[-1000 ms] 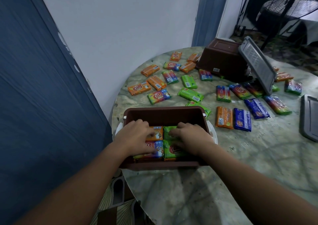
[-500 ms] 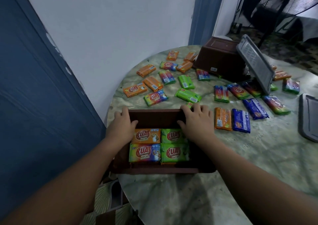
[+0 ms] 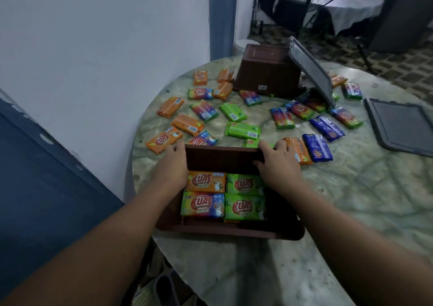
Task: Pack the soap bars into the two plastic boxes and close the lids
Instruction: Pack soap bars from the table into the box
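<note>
Both hands hold the near brown box (image 3: 225, 232) by its far corners: the left hand (image 3: 172, 165) has its grip wrapped over the far-left corner, fingers curled outside the wall, and the right hand (image 3: 275, 165) has its grip on the far-right corner, fingers lying over the far rim and the thumb pressed to the inner wall. Neither hand holds a soap bar. Inside the box, four bars show in the top layer, filling the near part: an orange bar (image 3: 206, 181) and a green bar (image 3: 244, 185) behind, a multicoloured bar (image 3: 202, 203) and a second green bar (image 3: 244, 207) in front; the far strip of the box looks unfilled. Loose soap bars lie scattered on the tabletop (image 3: 351, 212) beyond the box, directly ahead of both hands. Nearest the right hand is an orange bar (image 3: 298, 150) just beside its fingers, long axis running away from the person, with a blue bar (image 3: 317, 147) alongside it. Nearest the left hand is an orange bar (image 3: 164, 139), long axis slanting rightward and away. The second brown box (image 3: 267, 73) lies tipped at the far side, a grey lid (image 3: 311, 71) leaning against it; another grey lid (image 3: 400, 127) lies flat to the right. Judgement: packing is at an early stage, neither lid fitted.
</note>
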